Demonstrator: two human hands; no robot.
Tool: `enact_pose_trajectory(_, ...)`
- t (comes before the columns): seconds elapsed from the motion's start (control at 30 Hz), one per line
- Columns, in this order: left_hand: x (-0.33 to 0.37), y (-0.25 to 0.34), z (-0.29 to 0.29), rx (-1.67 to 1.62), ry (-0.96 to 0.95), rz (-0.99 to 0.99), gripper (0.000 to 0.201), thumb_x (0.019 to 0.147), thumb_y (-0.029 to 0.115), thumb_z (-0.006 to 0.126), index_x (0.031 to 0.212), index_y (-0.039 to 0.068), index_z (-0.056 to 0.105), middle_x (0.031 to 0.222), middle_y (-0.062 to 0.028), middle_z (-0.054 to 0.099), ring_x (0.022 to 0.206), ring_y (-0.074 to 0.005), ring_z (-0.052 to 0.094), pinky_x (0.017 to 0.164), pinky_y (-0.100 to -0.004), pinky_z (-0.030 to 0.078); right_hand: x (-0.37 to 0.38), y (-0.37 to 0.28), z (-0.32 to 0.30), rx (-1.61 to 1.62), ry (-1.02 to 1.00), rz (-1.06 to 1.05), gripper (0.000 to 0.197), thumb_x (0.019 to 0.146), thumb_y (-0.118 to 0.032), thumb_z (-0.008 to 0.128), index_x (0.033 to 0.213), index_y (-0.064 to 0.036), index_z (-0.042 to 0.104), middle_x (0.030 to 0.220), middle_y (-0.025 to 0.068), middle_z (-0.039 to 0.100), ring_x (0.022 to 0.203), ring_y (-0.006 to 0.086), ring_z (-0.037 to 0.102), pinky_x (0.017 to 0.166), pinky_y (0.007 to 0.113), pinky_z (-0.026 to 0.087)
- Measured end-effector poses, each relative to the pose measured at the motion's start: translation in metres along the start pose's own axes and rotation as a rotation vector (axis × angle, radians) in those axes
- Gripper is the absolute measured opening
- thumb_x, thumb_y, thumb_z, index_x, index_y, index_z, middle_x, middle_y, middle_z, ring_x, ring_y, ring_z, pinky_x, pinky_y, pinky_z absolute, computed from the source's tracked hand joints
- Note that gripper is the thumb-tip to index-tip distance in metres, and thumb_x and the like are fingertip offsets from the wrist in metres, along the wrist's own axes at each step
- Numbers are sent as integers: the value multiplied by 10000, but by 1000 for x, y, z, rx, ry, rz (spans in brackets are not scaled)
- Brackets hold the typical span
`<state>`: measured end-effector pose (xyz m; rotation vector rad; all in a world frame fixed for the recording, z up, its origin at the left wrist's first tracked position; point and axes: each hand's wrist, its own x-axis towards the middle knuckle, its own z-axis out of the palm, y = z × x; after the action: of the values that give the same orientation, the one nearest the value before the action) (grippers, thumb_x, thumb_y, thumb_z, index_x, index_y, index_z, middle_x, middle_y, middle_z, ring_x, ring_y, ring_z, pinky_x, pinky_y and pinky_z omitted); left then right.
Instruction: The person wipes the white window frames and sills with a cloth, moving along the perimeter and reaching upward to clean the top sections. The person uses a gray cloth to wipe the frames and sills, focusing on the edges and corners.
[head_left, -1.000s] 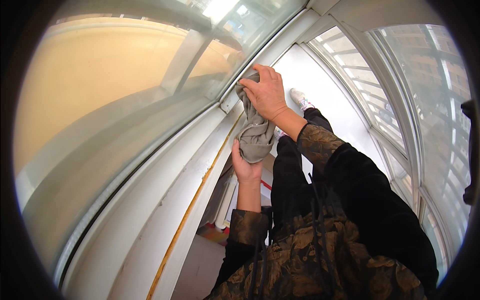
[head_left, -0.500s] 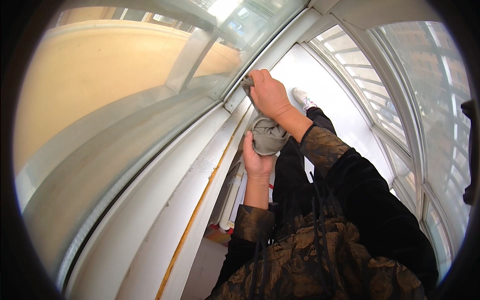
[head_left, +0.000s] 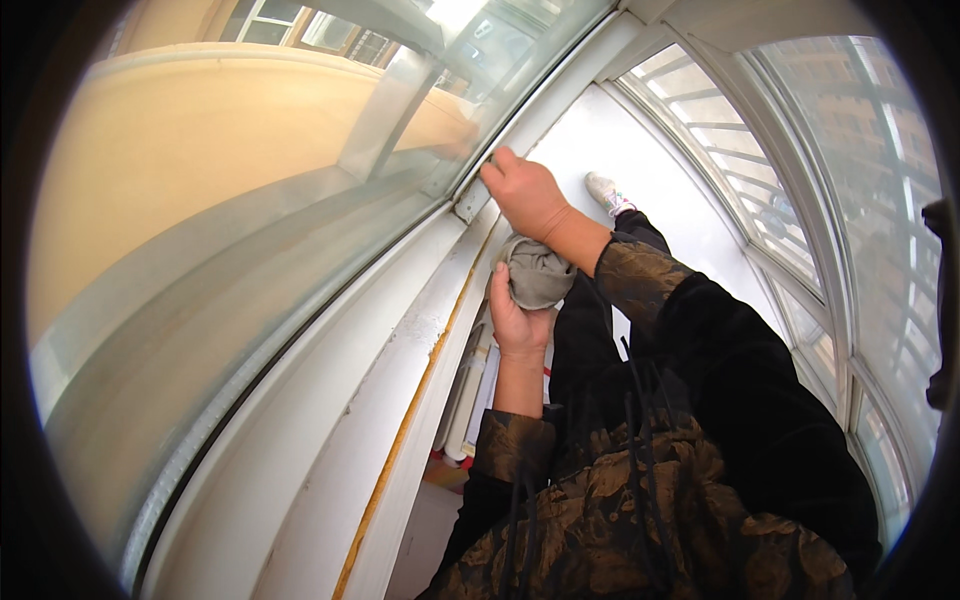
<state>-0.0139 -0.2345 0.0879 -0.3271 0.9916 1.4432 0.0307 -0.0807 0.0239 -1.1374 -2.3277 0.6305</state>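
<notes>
A bunched grey cloth (head_left: 541, 273) rests in my left hand (head_left: 522, 326), whose fingers curl round it from below with the thumb up along its left side. Farther ahead, my right hand (head_left: 527, 194) is closed at the lower corner of the window frame (head_left: 470, 203). A sliver of the cloth shows at its fingertips; the stretch running between the two hands is mostly hidden behind the right hand and wrist. The window pane (head_left: 290, 230) stands just left of my right hand.
A white sill (head_left: 385, 375) with a yellow-brown strip (head_left: 408, 405) runs along my left. Below it are stacked items (head_left: 470, 395), partly hidden. My shoe (head_left: 603, 192) stands on a white surface (head_left: 590, 135). More windows (head_left: 800, 170) curve along the right.
My right hand has moved slightly left and down, against the frame corner, and its end of the cloth has gone mostly out of sight. The left hand has hardly moved.
</notes>
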Motion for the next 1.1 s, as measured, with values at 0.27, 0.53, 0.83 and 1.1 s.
enact_pose_trajectory(0.27, -18, 3, -37, 22, 179, 31, 487, 1108, 367, 429, 1451, 32, 513, 1471, -121, 571, 1371, -287, 534, 1182, -461, 393, -3, -44, 36, 402, -184, 239, 78, 882, -70, 641, 938, -20, 659, 1011, 160, 594, 872, 368, 668, 754, 449, 560)
enact_pose_trajectory(0.53, -18, -7, -54, 84, 95, 1, 493, 1112, 358, 428, 1488, 42, 482, 1506, -113, 547, 1381, -276, 529, 1174, -460, 405, -10, -51, 31, 575, -134, 514, 151, 921, -106, 658, 1023, -42, 748, 975, 172, 637, 978, 372, 645, 877, 422, 535)
enact_pose_trajectory(0.83, -23, 10, -32, 100, 42, 15, 488, 1116, 363, 421, 1496, 64, 481, 1496, -102, 552, 1368, -281, 533, 1164, -466, 408, 2, -67, -6, 901, -156, 580, 165, 889, -99, 669, 997, -5, 752, 946, 157, 728, 897, 272, 708, 833, 355, 557)
enact_pose_trajectory(1.1, -38, 16, 54, 216, -58, 111, 447, 1085, 227, 486, 1450, -33, 486, 1396, -153, 600, 1279, -262, 594, 1107, -416, 457, 9, -20, -58, 1106, 207, 978, 193, 906, -126, 711, 1049, -3, 754, 912, 38, 733, 831, 112, 641, 768, 271, 516)
